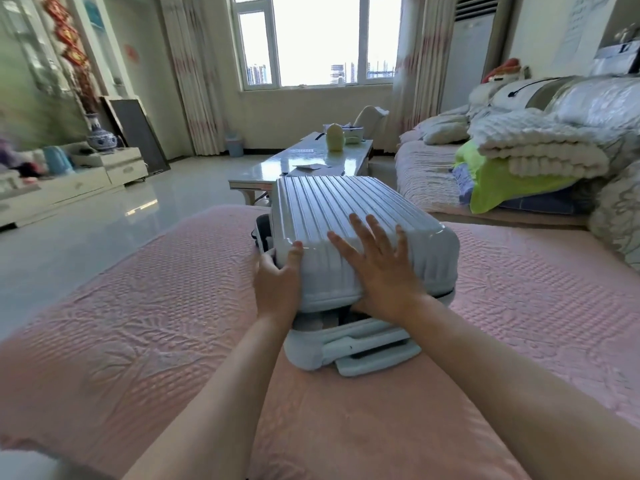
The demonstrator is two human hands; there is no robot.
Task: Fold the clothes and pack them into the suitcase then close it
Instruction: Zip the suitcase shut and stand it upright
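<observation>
A pale blue ribbed hard-shell suitcase (332,209) lies on a pink quilted seat (156,317), its lid lowered over the bottom half but standing slightly ajar at the near end, where a dark gap shows. My left hand (278,284) grips the lid's near left corner, thumb on top. My right hand (377,263) lies flat on the lid with fingers spread. The suitcase's telescopic handle (367,351) points toward me. Any clothes inside are hidden.
A glossy coffee table (301,164) with a yellow object and papers stands behind the suitcase. A sofa (426,178) at right holds folded blankets (540,147) and a green cloth. A low white cabinet (69,188) with a blue vase lines the left wall across a shiny floor.
</observation>
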